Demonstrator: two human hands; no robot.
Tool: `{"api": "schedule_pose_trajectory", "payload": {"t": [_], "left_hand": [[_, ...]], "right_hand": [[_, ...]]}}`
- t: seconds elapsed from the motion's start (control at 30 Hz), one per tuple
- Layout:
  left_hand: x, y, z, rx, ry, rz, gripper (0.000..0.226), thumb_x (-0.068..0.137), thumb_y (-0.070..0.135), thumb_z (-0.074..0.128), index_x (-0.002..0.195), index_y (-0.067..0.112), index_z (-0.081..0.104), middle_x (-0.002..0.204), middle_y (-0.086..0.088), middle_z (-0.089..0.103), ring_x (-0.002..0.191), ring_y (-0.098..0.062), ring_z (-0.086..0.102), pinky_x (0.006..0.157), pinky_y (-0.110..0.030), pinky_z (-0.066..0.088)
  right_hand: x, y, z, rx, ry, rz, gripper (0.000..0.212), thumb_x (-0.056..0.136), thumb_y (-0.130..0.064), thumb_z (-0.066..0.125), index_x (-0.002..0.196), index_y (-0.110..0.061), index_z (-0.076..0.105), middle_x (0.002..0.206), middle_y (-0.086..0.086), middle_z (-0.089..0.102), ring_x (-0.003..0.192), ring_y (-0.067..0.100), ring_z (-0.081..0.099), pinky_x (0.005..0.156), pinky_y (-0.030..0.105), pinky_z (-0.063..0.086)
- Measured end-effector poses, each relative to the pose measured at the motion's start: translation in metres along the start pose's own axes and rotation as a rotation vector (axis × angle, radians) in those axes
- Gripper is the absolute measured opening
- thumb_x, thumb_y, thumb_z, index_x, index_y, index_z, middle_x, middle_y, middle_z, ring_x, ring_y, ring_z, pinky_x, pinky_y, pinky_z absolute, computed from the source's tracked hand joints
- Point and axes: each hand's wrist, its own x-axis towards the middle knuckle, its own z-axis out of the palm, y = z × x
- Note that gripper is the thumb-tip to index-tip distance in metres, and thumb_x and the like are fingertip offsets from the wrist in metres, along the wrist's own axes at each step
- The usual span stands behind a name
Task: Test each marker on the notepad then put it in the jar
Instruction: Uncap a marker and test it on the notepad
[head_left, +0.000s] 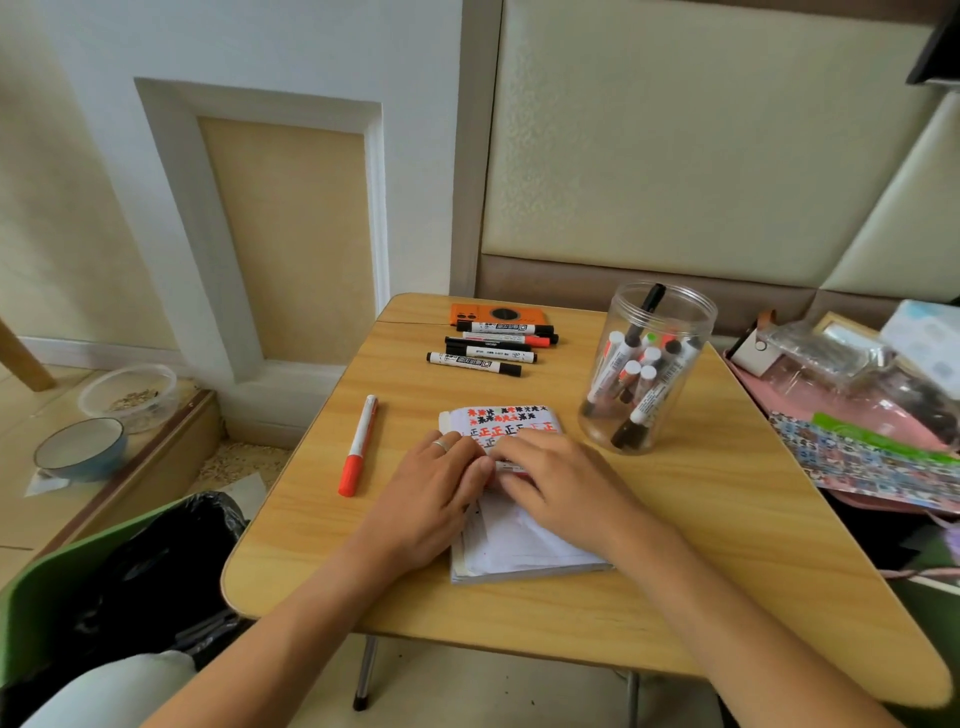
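Your notepad (519, 540) lies near the middle of the bench (675, 545), its far page covered with rows of red and black test marks. Both of your hands rest on it. Your left hand (436, 493), with a ring on one finger, lies flat at the pad's left edge, fingers fairly straight, its grip wide and holding nothing you can see. Your right hand (556, 483) lies over the middle of the page, fingers bent slightly toward the left hand; something thin and pale shows just under its fingertips, but you cannot tell what it is or whether the grip closes on it.

The red marker (357, 447) lies capped on the bench to the left of the pad, apart from your left hand, red cap toward you. A row of markers (493, 345), black-capped and red-capped, lies side by side at the far side of the bench, just in front of an orange device (470, 313) at the far edge. The jar (647, 374), clear and lidless, stands upright to the right of the pad's far end, near but not touching it, with a number of markers standing tilted inside.

Off the bench's right edge sits a heap of packets and patterned paper (862, 457). On the floor at left stand a blue bowl (80, 449) and a clear container (130, 395). A green chair (78, 566) with a black bag shows at lower left.
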Motion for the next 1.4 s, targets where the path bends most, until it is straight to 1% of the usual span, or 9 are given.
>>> {"api": "schedule_pose_trajectory", "payload": {"t": [0.2,0.57,0.8,1.0,1.1,1.2,1.27,1.33,1.4], "left_hand": [[0.001,-0.004,-0.001,-0.151,0.016,-0.038,0.039,0.105,0.045,0.034,0.09,0.019,0.059,0.082,0.009,0.059,0.08,-0.013,0.049,0.074,-0.032,0.04],[0.002,-0.002,-0.005,-0.141,0.113,0.024,0.048,0.107,0.052,0.028,0.083,0.019,0.055,0.076,0.014,0.048,0.074,-0.013,0.045,0.066,-0.029,0.033],[0.002,-0.004,0.0,-0.051,0.07,0.029,0.041,0.107,0.05,0.027,0.089,0.023,0.053,0.085,0.013,0.05,0.08,-0.013,0.044,0.073,-0.044,0.043],[0.001,-0.006,-0.001,-0.039,0.17,-0.14,0.029,0.096,0.05,0.049,0.094,0.023,0.059,0.098,0.008,0.05,0.094,-0.014,0.047,0.08,-0.035,0.045],[0.0,-0.007,0.001,0.041,0.081,-0.15,0.024,0.092,0.05,0.052,0.095,0.026,0.054,0.11,0.009,0.048,0.101,-0.014,0.045,0.084,-0.034,0.044],[-0.001,-0.002,0.004,0.133,-0.021,-0.157,0.025,0.09,0.047,0.043,0.1,0.025,0.047,0.112,0.008,0.047,0.102,-0.014,0.04,0.091,-0.039,0.043],[-0.001,0.0,0.004,0.152,-0.062,-0.183,0.032,0.089,0.049,0.034,0.106,0.024,0.045,0.115,0.007,0.046,0.105,-0.014,0.039,0.096,-0.04,0.04],[-0.001,-0.001,0.004,0.153,-0.107,-0.189,0.041,0.088,0.049,0.027,0.118,0.028,0.045,0.131,0.007,0.045,0.123,-0.015,0.038,0.107,-0.039,0.034],[-0.001,-0.002,0.004,0.15,-0.166,-0.176,0.054,0.088,0.05,0.02,0.136,0.036,0.041,0.154,0.009,0.034,0.147,-0.013,0.022,0.12,-0.033,0.017]], "right_hand": [[-0.005,-0.008,0.008,-0.138,0.085,-0.038,0.036,0.101,-0.051,0.035,0.112,-0.025,0.057,0.093,-0.004,0.062,0.08,0.025,0.063,0.059,0.033,0.042],[0.001,-0.016,-0.005,-0.096,-0.045,-0.013,0.029,0.105,-0.052,0.039,0.108,-0.028,0.054,0.098,-0.003,0.071,0.09,0.026,0.064,0.063,0.037,0.038],[-0.004,-0.008,-0.013,0.042,-0.106,0.053,0.034,0.096,-0.064,0.039,0.106,-0.036,0.056,0.091,-0.007,0.07,0.084,0.02,0.063,0.07,0.042,0.053],[-0.006,0.011,-0.016,0.043,-0.021,0.179,0.02,0.104,-0.031,0.046,0.117,-0.026,0.061,0.108,-0.009,0.062,0.095,0.012,0.059,0.083,0.041,0.054],[-0.008,0.014,-0.024,0.197,0.101,0.233,0.028,0.105,-0.018,0.05,0.131,-0.029,0.055,0.111,-0.011,0.062,0.087,0.005,0.063,0.075,0.029,0.056],[-0.007,0.017,-0.025,0.46,0.199,0.271,0.026,0.104,-0.009,0.055,0.115,-0.032,0.061,0.103,-0.003,0.067,0.07,0.013,0.069,0.059,0.03,0.059],[-0.005,0.015,-0.023,0.758,0.224,0.355,0.027,0.105,-0.005,0.052,0.112,-0.026,0.067,0.107,0.006,0.068,0.076,0.023,0.074,0.06,0.035,0.061],[-0.003,0.012,-0.023,1.089,0.213,0.453,0.037,0.106,-0.001,0.042,0.119,-0.02,0.07,0.112,0.015,0.069,0.086,0.036,0.075,0.066,0.039,0.062],[-0.004,0.012,-0.022,1.303,0.2,0.5,0.044,0.104,0.005,0.038,0.123,-0.017,0.071,0.109,0.018,0.071,0.09,0.04,0.074,0.07,0.039,0.061]]}}
